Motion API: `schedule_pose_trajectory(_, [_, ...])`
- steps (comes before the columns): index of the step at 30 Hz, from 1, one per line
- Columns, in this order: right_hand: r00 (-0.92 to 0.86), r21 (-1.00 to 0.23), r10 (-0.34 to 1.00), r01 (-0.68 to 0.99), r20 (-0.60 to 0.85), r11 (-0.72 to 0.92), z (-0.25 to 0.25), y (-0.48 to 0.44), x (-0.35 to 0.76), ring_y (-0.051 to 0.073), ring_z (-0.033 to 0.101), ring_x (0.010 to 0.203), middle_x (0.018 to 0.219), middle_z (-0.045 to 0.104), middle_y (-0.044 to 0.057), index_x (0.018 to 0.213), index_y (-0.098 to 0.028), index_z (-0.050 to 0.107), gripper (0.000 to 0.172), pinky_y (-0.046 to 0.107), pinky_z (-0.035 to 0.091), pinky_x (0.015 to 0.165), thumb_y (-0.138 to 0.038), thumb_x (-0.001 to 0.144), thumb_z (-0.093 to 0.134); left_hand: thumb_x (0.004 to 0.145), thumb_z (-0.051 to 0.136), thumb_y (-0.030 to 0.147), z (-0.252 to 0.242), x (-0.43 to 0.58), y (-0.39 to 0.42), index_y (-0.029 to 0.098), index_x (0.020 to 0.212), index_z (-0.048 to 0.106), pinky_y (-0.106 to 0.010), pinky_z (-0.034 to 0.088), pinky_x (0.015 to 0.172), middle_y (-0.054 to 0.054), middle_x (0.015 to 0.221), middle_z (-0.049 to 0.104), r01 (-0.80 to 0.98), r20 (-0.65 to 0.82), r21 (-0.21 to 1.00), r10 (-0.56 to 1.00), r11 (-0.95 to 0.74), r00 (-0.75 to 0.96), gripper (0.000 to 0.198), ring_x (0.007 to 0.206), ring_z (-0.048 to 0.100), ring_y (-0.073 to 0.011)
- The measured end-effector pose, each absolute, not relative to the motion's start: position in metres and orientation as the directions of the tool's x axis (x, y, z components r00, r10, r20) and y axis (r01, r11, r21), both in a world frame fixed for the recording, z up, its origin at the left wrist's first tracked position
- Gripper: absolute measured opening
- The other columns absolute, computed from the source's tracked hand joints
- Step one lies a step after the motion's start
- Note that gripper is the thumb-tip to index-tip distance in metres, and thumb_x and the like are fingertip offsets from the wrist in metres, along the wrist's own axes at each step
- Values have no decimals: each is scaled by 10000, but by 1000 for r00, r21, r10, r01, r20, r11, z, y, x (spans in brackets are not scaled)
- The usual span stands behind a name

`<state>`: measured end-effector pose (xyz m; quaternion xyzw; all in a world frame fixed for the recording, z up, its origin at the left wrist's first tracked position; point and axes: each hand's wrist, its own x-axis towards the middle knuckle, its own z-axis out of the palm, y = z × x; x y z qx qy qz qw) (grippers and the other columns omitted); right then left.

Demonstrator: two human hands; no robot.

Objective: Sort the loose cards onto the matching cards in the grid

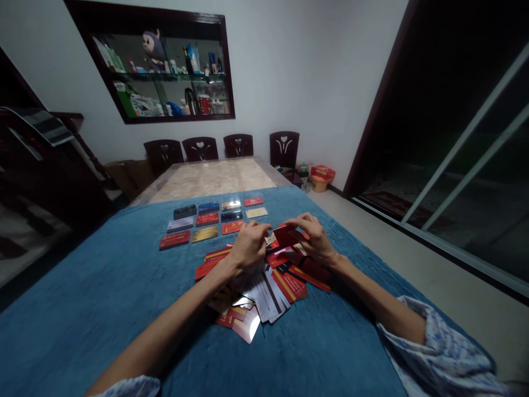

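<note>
My right hand (pixel 312 238) pinches a dark red card (pixel 284 236) between thumb and fingers, tilted up over a loose heap. My left hand (pixel 250 243) is just left of that card, its fingers curled together; whatever they hold is hidden. Below both hands, a messy heap of cards (pixel 268 295) spreads over the blue cloth (pixel 103 281), mostly red, silver-white and gold ones, partly covered by my left hand and forearm. Beyond it lie neat rows of sorted cards, among them a red stack (pixel 175 239), a gold stack (pixel 205 234), a black stack (pixel 184 212) and a cream card (pixel 257 212).
The table's far end shows a bare marble-like top (pixel 215 173). Several dark wooden chairs (pixel 200 149) stand along the wall under a shelf niche (pixel 173 77). An orange bucket (pixel 318 183) is on the floor at the right, near a glass sliding door (pixel 454 154).
</note>
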<state>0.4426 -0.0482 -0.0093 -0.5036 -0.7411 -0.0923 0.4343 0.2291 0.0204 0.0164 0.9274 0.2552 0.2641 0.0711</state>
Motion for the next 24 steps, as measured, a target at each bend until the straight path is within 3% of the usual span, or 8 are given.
schedule_pose_trajectory(3, [-177,-191,633,863,754,468,-10,-49,443,244,575,901,889,682,73,1177,-231,671,280,434,428,894,-218,928,544,794,480,41,18,230,17,174,1114,650,-412,466,897,-73,939,725,390,515,303,494,-869,700,386,978,594,-237])
schedule_pose_trajectory(9, [-285,-34,590,882,755,469,-9,-53,433,252,546,948,959,668,99,1128,-193,672,230,420,405,879,-270,928,589,900,521,153,13,234,10,180,1087,650,-374,445,874,-73,968,717,334,548,340,474,-879,689,229,981,586,-222])
schedule_pose_trajectory(16, [-280,-68,636,883,719,465,-8,-56,424,247,537,957,979,664,100,1089,-200,669,188,416,382,897,-252,926,591,892,515,125,8,234,10,171,933,641,-362,411,853,-60,909,684,370,509,309,481,-876,714,140,918,579,-208])
schedule_pose_trajectory(24, [-316,-101,669,857,673,506,-18,-51,431,233,537,897,903,661,91,1034,-174,652,187,392,382,851,-173,872,558,833,495,90,-4,220,16,169,919,628,-373,419,853,-63,901,662,418,459,314,521,-853,720,177,909,575,-217])
